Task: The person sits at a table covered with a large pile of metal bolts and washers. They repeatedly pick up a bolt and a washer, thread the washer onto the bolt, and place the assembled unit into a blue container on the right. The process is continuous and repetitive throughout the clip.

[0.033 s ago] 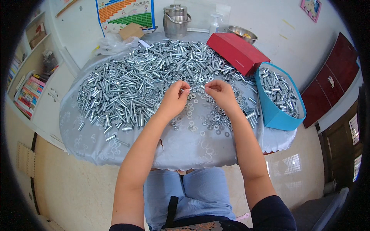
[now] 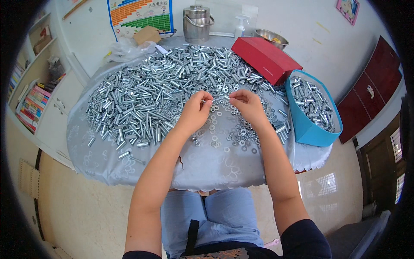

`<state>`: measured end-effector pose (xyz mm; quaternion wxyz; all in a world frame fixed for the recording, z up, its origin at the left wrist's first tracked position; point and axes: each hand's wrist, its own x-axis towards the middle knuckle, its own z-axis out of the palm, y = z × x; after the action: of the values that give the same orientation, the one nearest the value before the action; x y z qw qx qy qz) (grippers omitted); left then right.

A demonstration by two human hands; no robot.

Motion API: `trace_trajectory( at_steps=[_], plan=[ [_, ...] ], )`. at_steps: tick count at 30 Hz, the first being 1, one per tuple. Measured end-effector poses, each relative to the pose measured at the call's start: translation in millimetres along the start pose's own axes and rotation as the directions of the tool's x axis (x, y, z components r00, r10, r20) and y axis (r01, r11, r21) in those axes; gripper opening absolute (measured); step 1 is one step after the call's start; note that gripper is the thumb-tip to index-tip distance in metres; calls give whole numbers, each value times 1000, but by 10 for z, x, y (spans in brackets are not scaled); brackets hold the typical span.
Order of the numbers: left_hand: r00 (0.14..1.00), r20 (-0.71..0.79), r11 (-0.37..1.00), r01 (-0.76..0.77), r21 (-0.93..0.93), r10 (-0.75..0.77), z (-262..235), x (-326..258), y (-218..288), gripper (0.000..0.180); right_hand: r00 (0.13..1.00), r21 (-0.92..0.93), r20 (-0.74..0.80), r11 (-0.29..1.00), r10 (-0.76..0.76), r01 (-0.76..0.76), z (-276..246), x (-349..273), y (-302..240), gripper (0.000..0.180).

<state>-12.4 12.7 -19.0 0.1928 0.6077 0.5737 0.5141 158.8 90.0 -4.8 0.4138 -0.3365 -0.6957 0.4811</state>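
Heap of shiny silver metal tubes (image 2: pixel 129 103) left of the grip, long axes every which way. Left hand (image 2: pixel 197 111) is pinching, can't tell what or which way it points. Flat round silver washers (image 2: pixel 219 114) lie just below. Right hand (image 2: pixel 248 107) pinches too, contents equally unclear.

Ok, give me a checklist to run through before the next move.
1. Left hand and right hand apart: ok, a gap shows between them.
2. Parts gripped in either hand: cannot tell, too small to make out.
3. Loose washers gathered together: not ok, scattered across the cloth.
4. Blue bin upright: ok, with metal tubes inside.
5. Red box clear of both hands: ok, farther back.
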Motion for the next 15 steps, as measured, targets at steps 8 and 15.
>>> trace_trajectory(
  at_steps=[8, 15],
  plan=[
    [998, 3, 995, 64, -70, -64, -4, 12, -25, 13, 1000, -52, 28, 999, -5, 6, 7, -36, -39, 15],
    [1000, -29, 999, 11, -39, -12, -5, 20, -19, 14, 1000, -52, -14, 999, -11, 10, 21, -37, -63, 15]
  ],
)
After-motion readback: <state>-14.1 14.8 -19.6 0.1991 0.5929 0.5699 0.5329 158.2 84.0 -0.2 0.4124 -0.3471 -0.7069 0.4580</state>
